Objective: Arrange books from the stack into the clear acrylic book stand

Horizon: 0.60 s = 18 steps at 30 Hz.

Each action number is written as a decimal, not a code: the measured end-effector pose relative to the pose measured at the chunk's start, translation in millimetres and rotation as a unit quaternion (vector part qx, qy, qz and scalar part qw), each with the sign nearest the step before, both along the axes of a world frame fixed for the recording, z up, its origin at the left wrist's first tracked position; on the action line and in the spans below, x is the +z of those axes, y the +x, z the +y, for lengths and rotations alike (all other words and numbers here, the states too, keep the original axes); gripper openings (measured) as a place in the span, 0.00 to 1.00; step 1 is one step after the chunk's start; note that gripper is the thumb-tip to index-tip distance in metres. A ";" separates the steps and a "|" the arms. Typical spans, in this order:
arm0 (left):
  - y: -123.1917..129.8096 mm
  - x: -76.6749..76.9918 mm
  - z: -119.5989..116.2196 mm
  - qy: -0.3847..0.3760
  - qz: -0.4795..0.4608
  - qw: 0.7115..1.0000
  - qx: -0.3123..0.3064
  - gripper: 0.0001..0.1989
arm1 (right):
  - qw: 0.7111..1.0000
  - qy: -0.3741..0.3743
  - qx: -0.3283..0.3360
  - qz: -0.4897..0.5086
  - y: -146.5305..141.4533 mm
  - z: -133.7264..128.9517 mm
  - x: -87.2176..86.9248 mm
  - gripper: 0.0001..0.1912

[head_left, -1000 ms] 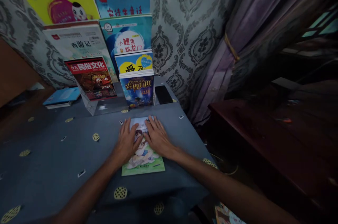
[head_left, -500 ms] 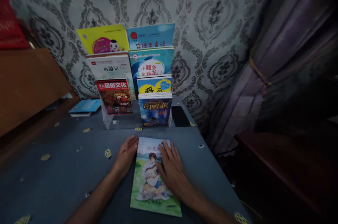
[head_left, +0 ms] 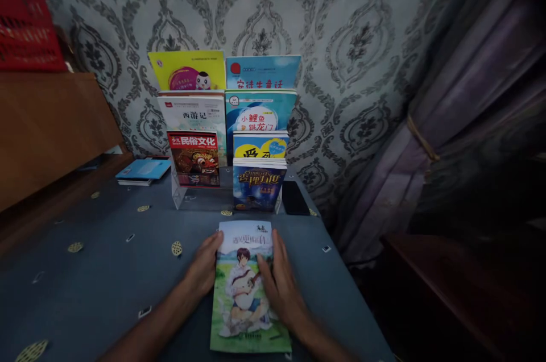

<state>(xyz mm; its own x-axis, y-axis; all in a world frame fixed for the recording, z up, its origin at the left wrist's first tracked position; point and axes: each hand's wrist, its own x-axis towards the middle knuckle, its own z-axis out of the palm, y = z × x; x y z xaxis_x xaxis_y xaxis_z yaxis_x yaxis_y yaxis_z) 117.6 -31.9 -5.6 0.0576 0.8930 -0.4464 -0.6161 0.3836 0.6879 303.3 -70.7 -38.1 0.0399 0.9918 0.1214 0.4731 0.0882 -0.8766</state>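
A paperback book (head_left: 243, 316) with a drawn guitar player on its cover is in front of me, at the near part of the table. My left hand (head_left: 207, 262) is closed against its left edge, the thumb near the top corner. At its right edge is my right hand (head_left: 281, 282), with the thumb over the cover and the other fingers along the side. The book is between both hands; whether it touches the table I cannot tell. Beyond it, a clear stand (head_left: 178, 196) bears several books in tiers, with a dark blue book (head_left: 258, 186) at the front right.
A black phone (head_left: 295, 198) lies right of the stand. Light-blue books (head_left: 144, 170) lie in a small pile at the back left, near a wooden cabinet (head_left: 51, 129) with a red box (head_left: 28, 24) on top. A purple curtain (head_left: 384, 180) hangs to the right of the table.
My right hand has slid from flat on the cover to the book's right edge. My left hand has closed on the left edge. The view has shifted slightly left.
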 end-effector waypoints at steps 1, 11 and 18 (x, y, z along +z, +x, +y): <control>0.6 4.2 -0.5 0.002 0.010 1.000 0.019 0.08 | 0.999 -0.011 -0.011 0.035 -1.3 -0.3 4.5 0.42; -9.8 44.0 6.6 0.070 0.081 0.988 0.114 0.18 | 0.976 0.044 0.068 0.202 -17.6 20.5 46.2 0.24; -32.9 76.1 26.4 0.284 0.262 0.903 0.189 0.33 | 0.965 0.188 0.105 0.149 -33.7 39.0 76.5 0.17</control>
